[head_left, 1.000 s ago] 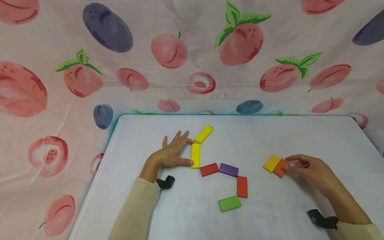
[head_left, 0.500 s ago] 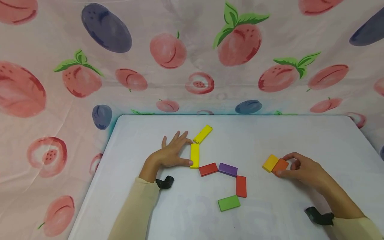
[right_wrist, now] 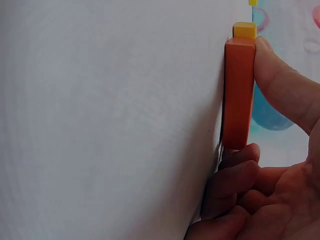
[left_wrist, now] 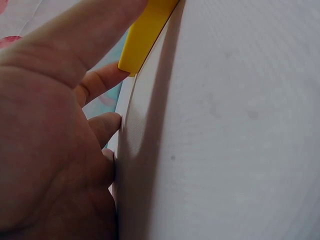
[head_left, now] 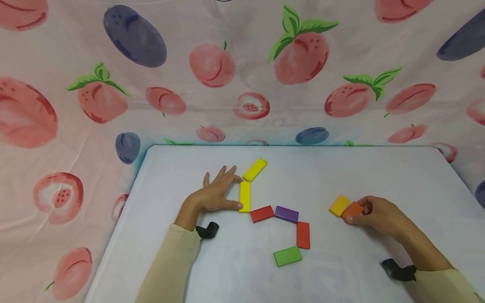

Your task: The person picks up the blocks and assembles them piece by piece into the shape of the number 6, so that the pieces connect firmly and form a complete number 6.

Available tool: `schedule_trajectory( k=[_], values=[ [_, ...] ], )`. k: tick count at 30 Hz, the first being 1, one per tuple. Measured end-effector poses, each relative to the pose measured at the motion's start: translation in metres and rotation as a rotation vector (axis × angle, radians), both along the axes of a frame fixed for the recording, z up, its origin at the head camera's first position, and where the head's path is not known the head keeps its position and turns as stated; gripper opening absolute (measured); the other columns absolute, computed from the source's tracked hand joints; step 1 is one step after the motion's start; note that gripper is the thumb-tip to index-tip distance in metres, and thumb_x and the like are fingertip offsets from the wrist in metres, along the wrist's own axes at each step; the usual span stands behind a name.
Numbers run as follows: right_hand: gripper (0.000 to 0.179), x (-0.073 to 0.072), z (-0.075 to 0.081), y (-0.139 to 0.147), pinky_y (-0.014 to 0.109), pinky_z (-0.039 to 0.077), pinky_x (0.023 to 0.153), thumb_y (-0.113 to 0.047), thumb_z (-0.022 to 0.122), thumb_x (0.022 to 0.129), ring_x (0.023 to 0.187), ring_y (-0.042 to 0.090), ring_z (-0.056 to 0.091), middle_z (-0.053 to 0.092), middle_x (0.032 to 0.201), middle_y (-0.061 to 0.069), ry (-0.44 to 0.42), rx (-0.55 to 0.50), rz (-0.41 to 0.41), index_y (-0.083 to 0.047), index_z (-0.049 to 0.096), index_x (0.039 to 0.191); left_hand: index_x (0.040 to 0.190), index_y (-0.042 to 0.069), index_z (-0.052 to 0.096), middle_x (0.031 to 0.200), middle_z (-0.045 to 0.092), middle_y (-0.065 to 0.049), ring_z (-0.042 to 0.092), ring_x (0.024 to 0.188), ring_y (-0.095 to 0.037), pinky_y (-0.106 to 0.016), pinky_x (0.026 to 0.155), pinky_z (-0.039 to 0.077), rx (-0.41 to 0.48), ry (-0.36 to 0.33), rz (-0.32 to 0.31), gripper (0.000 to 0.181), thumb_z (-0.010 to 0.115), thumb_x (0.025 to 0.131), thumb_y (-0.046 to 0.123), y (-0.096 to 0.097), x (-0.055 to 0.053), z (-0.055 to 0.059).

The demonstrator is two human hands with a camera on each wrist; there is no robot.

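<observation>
In the head view my left hand point(head_left: 212, 197) pinches a yellow block point(head_left: 245, 197) lengthwise, thumb at its near end and index finger at its far end. The other fingers spread over the table. A second yellow block point(head_left: 255, 170) slants away from its far end. On the right, my right hand point(head_left: 382, 214) holds an orange block point(head_left: 353, 211) between thumb and fingers. This block lies against or very close to an amber-yellow block point(head_left: 339, 206). The right wrist view shows the thumb on one end of the orange block point(right_wrist: 238, 95) and curled fingers at the other.
From the held yellow block a curving row runs rightward: a red block point(head_left: 262, 214), a purple block point(head_left: 286, 214), another red block point(head_left: 303, 235) and a green block point(head_left: 288, 256). They lie on a white table point(head_left: 322, 176). Behind hangs a fruit-patterned cloth point(head_left: 212, 25).
My right thumb has slid from the orange block's right side to its near end, and the hand has come slightly left. The left hand stays on the yellow block.
</observation>
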State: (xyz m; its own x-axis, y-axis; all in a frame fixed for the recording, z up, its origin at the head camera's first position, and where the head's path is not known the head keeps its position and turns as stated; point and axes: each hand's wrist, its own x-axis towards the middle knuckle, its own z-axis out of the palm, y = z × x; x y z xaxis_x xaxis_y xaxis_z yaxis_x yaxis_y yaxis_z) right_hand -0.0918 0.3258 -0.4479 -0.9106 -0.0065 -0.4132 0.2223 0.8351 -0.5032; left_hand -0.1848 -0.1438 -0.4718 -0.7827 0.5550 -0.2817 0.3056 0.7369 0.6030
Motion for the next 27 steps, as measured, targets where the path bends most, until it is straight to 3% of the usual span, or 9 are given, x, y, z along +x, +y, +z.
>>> schedule_trajectory(
  k=[12, 18, 27],
  values=[
    [0.069, -0.001, -0.001, 0.005, 0.032, 0.045, 0.071, -0.049, 0.083, 0.081, 0.094, 0.029, 0.054, 0.061, 0.104, 0.014, -0.015, -0.004, 0.026, 0.0, 0.05, 0.118, 0.146, 0.032, 0.043, 0.174, 0.003, 0.004, -0.012, 0.161, -0.023, -0.066, 0.119, -0.021, 0.008, 0.011, -0.007, 0.076, 0.078, 0.083, 0.057, 0.0, 0.0, -0.002],
    [0.057, 0.0, 0.002, 0.011, 0.031, 0.046, 0.072, -0.037, 0.078, 0.09, 0.096, 0.026, 0.054, 0.061, 0.104, 0.011, -0.051, -0.107, 0.017, -0.005, 0.05, 0.127, 0.147, 0.032, 0.043, 0.174, 0.002, 0.004, -0.013, 0.16, -0.022, -0.065, 0.119, -0.021, 0.001, 0.013, -0.01, 0.077, 0.078, 0.083, 0.057, 0.001, -0.001, -0.002],
    [0.06, 0.008, 0.0, 0.011, 0.028, 0.045, 0.071, -0.046, 0.073, 0.093, 0.096, 0.022, 0.051, 0.058, 0.104, 0.009, -0.082, -0.164, -0.021, -0.004, 0.056, 0.133, 0.147, 0.032, 0.044, 0.174, 0.003, 0.004, -0.012, 0.161, -0.023, -0.065, 0.119, -0.021, 0.0, 0.014, 0.0, 0.077, 0.078, 0.083, 0.056, 0.001, -0.001, -0.002]
  ],
)
